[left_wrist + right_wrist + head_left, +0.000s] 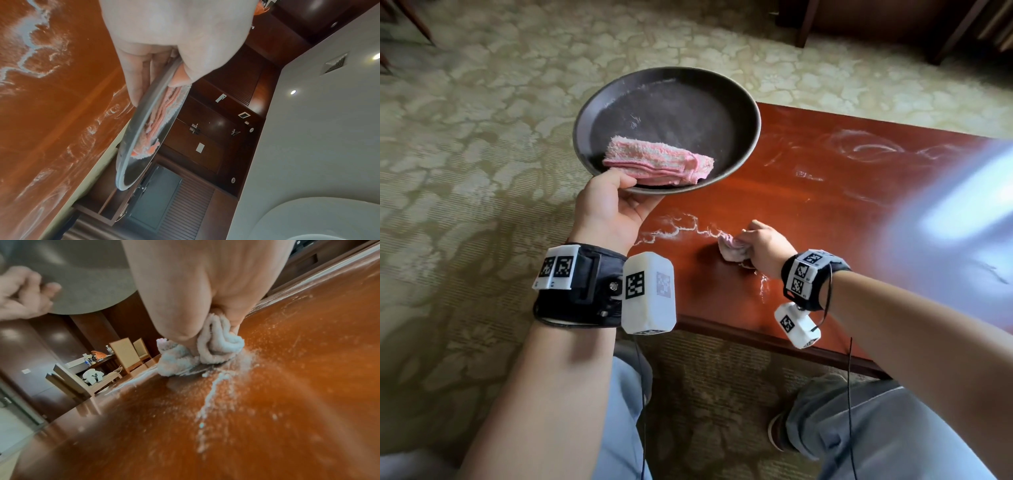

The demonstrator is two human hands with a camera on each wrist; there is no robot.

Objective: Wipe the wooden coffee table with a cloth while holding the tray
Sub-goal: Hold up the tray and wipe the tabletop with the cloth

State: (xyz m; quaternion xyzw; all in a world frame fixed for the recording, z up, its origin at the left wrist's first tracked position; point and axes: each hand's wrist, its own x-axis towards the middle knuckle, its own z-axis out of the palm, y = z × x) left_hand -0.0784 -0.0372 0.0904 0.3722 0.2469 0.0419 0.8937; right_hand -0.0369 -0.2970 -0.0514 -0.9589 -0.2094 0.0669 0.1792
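1. Carpet [482, 144]: we see pale patterned flooring filling the head view from 7 to 12 o'clock.
2. Coffee table [825, 205]: reddish wood, running from the centre toward 3 o'clock; white powder streaks [678, 229] trail across its near part and faint swirls mark the far part.
3. Tray [688, 102]: a round dark dish, held above the table's corner at 12 o'clock.
4. Left hand [609, 205]: we find it gripping the tray's near rim, thumb over the edge, fingers [26, 293] curled beneath.
5. Pink towel [657, 161]: folded, lying in the tray's near half, touching the left thumb.
6. Right hand [767, 243]: fingers closed round the cloth, pressing it onto the tabletop.
7. Cloth [732, 248]: pale and bunched, on the table at the powder line's end, at 4 o'clock of the tray.
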